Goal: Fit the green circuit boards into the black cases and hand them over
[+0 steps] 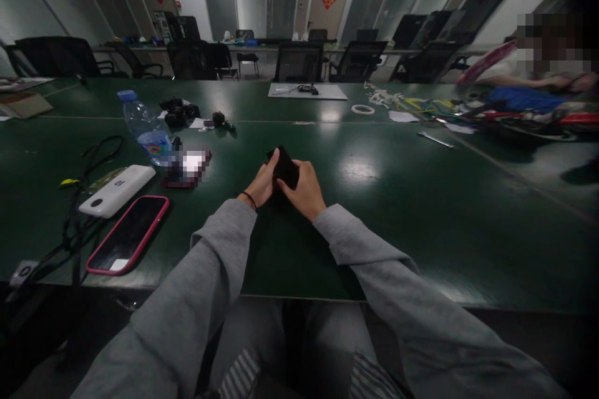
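A small black box-like object (286,169) is held between my two hands just above the green table (384,218). My left hand (262,182), with a dark band at the wrist, grips its left side, thumb along the near face. From the right, my right hand (305,188) closes round it, the thumb near its lower edge. What kind of object it is I cannot make out; the fingers behind it are hidden. A small dark part shows by the left fingertips at its upper left.
To the left lie a pink-cased phone (128,234), a white power bank (118,190), black straps (75,224), another phone (185,168) and a tilted plastic bottle (145,128). Further off are a white board (281,92), a tape roll (363,110) and a metal rod (435,140). Another person sits far right beside cables.
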A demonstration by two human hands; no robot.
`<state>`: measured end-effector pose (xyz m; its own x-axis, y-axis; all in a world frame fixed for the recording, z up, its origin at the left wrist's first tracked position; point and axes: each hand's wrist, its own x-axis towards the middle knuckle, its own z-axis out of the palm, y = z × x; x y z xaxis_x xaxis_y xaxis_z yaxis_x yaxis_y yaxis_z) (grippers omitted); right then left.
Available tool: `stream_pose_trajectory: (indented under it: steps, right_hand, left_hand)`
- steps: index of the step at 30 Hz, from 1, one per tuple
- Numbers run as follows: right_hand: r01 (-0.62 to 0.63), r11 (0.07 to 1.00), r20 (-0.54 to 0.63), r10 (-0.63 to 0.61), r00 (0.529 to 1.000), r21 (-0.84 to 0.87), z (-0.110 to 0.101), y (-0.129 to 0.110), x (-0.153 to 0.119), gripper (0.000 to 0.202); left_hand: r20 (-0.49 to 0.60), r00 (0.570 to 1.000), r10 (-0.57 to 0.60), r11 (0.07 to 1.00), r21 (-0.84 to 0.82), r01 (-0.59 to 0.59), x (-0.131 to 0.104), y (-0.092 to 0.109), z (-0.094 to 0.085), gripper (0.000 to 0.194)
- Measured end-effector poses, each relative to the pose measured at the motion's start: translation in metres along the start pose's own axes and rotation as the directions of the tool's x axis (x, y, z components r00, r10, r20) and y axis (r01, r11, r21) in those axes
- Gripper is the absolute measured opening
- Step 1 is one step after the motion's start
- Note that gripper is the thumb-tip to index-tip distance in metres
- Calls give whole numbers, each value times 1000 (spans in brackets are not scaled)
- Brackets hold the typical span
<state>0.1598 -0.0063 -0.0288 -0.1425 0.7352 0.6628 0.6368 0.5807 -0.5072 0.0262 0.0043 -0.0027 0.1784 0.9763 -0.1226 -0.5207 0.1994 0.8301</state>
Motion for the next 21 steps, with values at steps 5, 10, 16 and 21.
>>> stream_pose_trajectory:
  steps: [5,10,16,21]
  right_hand:
    - [171,985,74,-169,983,-20,-4,-20,-2,44]
    - [-10,991,42,4,999,134,0,-15,-5,58]
    - [-171,956,179,131,975,237,12,-9,-11,74]
    - [-172,963,213,128,969,206,11,-9,-10,73]
  left_hand:
    - [-29,994,-108,991,-85,105,6,7,-13,75]
    - [-17,990,-143,987,-75,142,4,9,-11,84]
    - [-22,987,-160,986,-60,159,0,10,-6,82]
    - [21,981,-191,980,-48,192,3,9,-12,88]
